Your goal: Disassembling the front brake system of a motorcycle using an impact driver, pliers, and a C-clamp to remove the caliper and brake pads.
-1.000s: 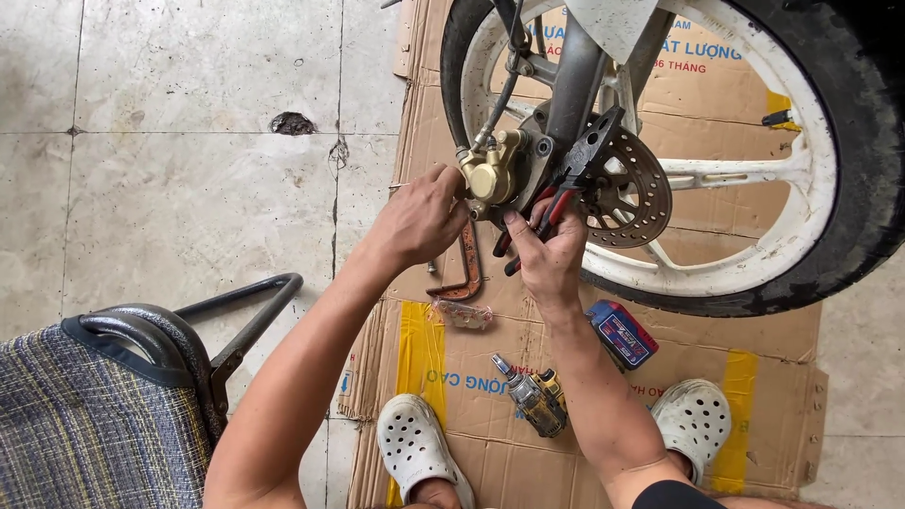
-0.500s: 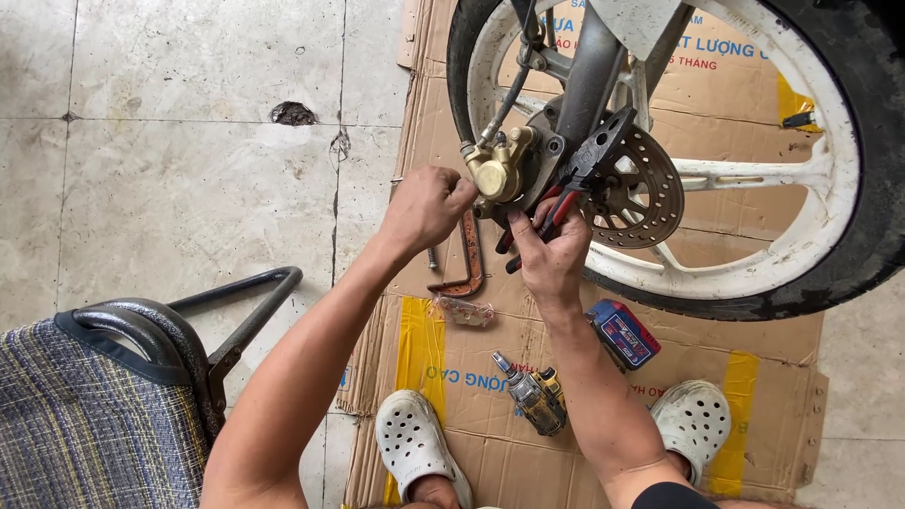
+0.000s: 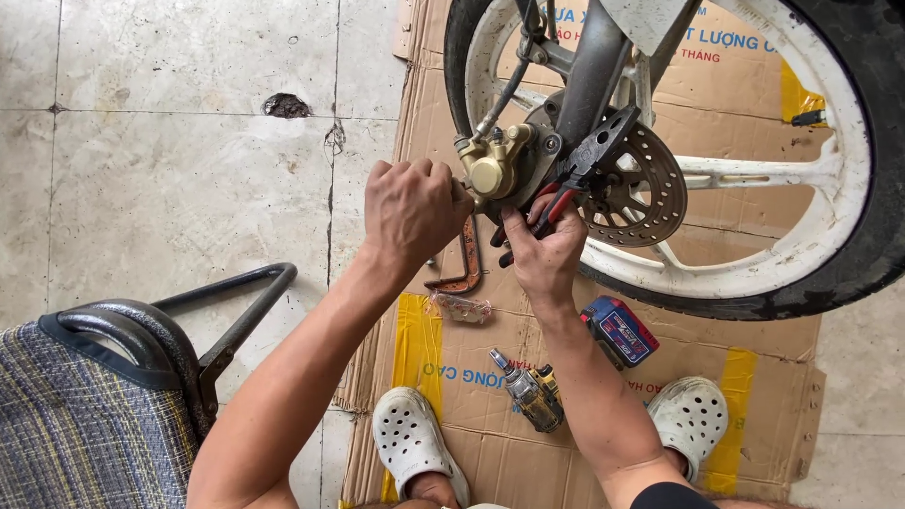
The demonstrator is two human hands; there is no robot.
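The right hand is clamped on red-handled black pliers, their long axis slanting up-right, tips toward the brake disc. The left hand is fisted against the gold brake caliper, above the cardboard's left edge.

1. two hands worked: left hand, right hand.
2. one pliers.
3. one caliper.
4. one disc.
5. one wheel.
6. one drill.
7. one battery.
8. two clogs.
9. one chair.
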